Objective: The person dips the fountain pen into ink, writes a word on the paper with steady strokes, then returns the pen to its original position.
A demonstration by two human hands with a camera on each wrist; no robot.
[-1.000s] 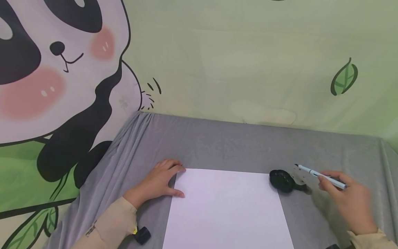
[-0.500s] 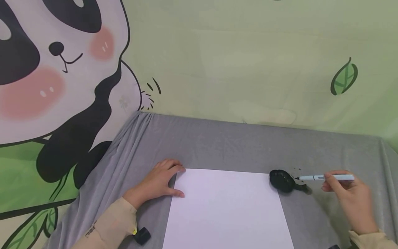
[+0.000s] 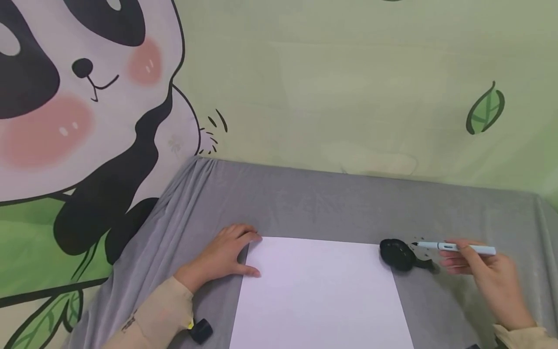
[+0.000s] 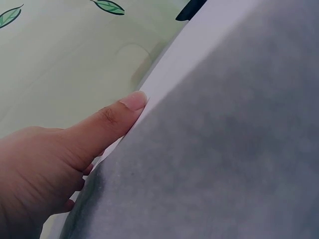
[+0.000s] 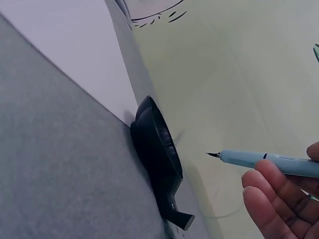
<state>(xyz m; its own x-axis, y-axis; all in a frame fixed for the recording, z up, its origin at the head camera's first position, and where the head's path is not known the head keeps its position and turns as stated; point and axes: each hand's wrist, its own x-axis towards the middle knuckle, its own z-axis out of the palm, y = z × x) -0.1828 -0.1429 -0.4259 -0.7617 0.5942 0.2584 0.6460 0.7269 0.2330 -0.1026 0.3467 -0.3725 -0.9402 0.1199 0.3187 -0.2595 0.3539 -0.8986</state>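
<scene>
A light blue brush pen (image 3: 466, 248) with a dark pointed tip is held by my right hand (image 3: 497, 278) between thumb and fingers, nearly level. In the right wrist view the brush pen (image 5: 284, 163) points toward a black, spoon-shaped dish (image 5: 157, 144), its tip apart from it. This dish (image 3: 397, 254), glossy and dark inside, sits over the upper right corner of a blank white sheet of paper (image 3: 318, 291). My left hand (image 3: 222, 254) rests on the paper's upper left edge, thumb and fingers spread. In the left wrist view its thumb (image 4: 134, 101) lies on the sheet's border.
Grey cloth (image 3: 314, 198) covers the table. Small dark specks lie on it right of the dish. A black cylindrical object (image 3: 201, 331) is by the left sleeve. Behind stands a pale green backdrop (image 3: 331, 97) with a painted panda (image 3: 144, 111) and leaves.
The brush pen has swung from a slant to nearly level, its tip lowering, then rising slightly. My right hand's lower fingers now reach further left. The left hand has kept its place on the paper.
</scene>
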